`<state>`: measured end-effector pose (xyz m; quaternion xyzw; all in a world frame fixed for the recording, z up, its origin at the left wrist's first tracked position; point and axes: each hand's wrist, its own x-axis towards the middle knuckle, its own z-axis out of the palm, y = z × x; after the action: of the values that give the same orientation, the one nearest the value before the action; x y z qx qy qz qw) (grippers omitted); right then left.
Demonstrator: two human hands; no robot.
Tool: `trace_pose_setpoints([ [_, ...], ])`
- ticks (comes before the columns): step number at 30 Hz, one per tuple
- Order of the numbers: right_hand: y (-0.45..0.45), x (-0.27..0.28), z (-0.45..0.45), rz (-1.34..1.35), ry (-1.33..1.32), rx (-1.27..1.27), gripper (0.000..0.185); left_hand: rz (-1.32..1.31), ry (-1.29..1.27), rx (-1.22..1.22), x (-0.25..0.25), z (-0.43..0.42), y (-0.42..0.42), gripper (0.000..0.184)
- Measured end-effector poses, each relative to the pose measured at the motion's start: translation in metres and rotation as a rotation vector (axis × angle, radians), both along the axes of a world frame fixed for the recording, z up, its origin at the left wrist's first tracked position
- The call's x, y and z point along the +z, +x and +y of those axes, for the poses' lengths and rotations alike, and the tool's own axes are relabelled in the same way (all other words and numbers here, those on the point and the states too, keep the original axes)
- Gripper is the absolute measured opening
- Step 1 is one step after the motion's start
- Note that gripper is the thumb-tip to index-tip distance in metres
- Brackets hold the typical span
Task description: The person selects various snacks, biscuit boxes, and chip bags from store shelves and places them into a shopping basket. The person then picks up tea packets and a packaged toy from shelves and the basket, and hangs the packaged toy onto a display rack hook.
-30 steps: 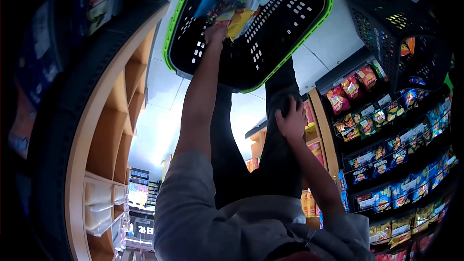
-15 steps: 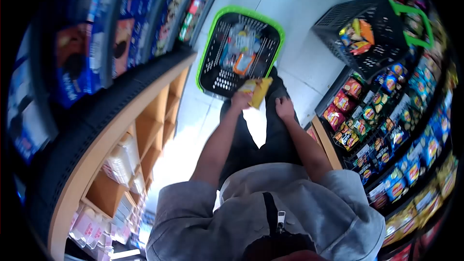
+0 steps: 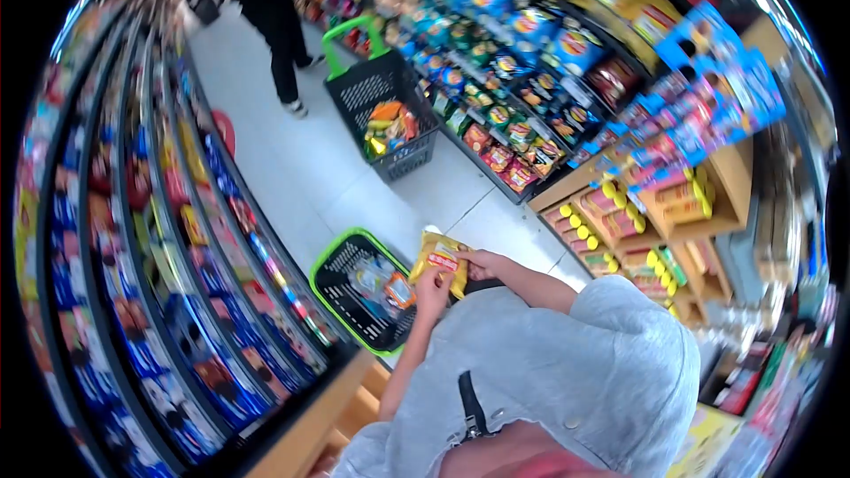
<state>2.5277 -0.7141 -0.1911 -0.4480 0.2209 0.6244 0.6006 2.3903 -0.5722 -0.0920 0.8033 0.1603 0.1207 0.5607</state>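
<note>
the head view (round-edged) looks down on left hand [image 3: 431,292] and right hand [image 3: 482,264].

The flat, shiny yellow packet with a red label [image 3: 440,257], a second ago down inside the black plastic basket with a bright green rim [image 3: 316,276], is now out beside that rim, gripped by both hands. The bare right hand [image 3: 482,264] has left the dark-trousered thigh and joined the bare left hand [image 3: 432,287] on it. A standing person in black clothes [image 3: 270,22] now shows up the aisle.
</note>
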Motion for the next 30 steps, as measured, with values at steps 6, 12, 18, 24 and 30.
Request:
trace_pose_setpoints([
  [6,0.014,0.012,-0.05,-0.209,-0.187,-0.252,0.039,0.192,-0.357,-0.124,0.004,-0.031,-0.027,0.024],
  [12,0.091,0.11,-0.071,-0.52,-0.097,-0.633,0.048,0.229,-0.202,0.022,-0.099,0.01,-0.073,0.021],
  [18,0.203,0.296,-0.08,-1.662,0.013,-1.044,0.046,0.42,-0.312,0.114,-0.255,0.054,-0.13,0.018],
  [24,0.34,0.462,-0.117,-2.354,-0.748,-1.129,0.051,0.402,-0.303,0.142,-0.249,0.054,-0.079,0.016],
  [30,0.441,0.463,-0.123,-2.354,-1.097,-0.906,0.047,0.339,-0.299,0.088,-0.148,0.022,0.014,0.018],
])
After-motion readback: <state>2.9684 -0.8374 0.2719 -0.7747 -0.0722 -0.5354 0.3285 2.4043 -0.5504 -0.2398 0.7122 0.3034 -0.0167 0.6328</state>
